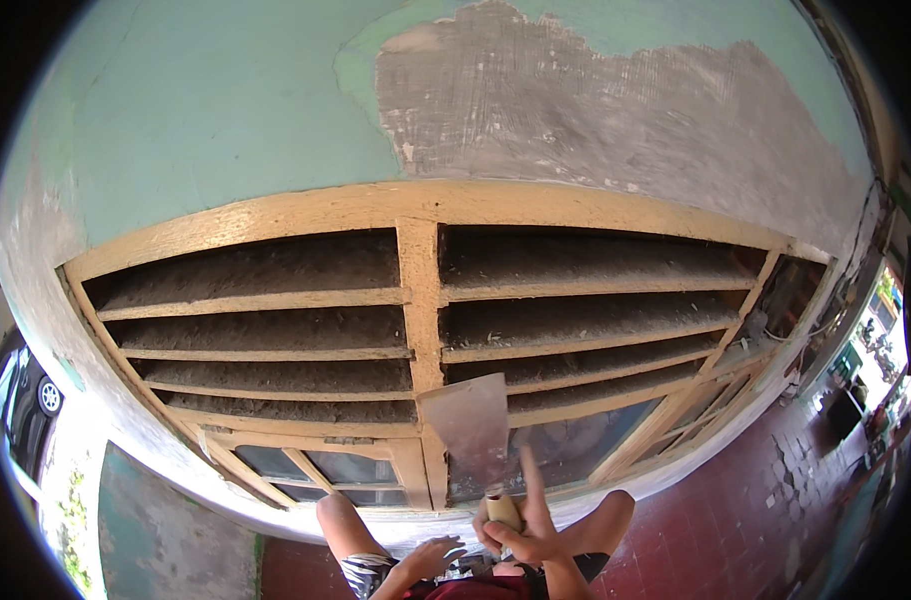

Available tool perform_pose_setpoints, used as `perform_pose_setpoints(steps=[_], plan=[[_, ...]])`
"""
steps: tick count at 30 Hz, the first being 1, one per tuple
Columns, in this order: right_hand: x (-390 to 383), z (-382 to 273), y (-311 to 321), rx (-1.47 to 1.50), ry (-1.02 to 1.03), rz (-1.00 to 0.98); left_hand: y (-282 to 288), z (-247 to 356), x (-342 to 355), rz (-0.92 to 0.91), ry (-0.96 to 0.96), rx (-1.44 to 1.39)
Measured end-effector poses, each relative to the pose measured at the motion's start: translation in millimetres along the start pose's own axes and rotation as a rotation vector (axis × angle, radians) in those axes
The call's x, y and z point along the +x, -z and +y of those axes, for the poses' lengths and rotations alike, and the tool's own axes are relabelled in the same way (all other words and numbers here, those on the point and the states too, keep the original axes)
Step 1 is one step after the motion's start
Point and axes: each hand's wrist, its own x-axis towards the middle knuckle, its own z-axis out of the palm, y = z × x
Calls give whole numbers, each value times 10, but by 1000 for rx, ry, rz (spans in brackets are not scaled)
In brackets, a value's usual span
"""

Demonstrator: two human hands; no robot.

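Daylight glare at both sides; dim between louvres [255, 302]; fisheye-bent edges, black corners.

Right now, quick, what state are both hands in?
Left hand: open, nothing visible in it.
Right hand: holding a cream-handled, flat metal scraper, index finger extended.

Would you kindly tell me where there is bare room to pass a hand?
The upper-left gap, between the yellow top beam and slat, left of the central post, looks open. The red floor at right, beside the wall, shows bare tiles. It is crowded below the post: scraper in the right hand, left hand close by, knees either side.
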Motion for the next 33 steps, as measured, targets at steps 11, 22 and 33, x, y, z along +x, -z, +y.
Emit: perform_pose_setpoints(steps=[11,22,33], plan=[[130,94,267,-219,139,158,-31,423,17,-20,-203,-282],[139,587,-117,-243,57,80,-372,220,87,79,-270,500],[81,980,-430,-602,-219,-244,-526,137,258,16,-185,331]])
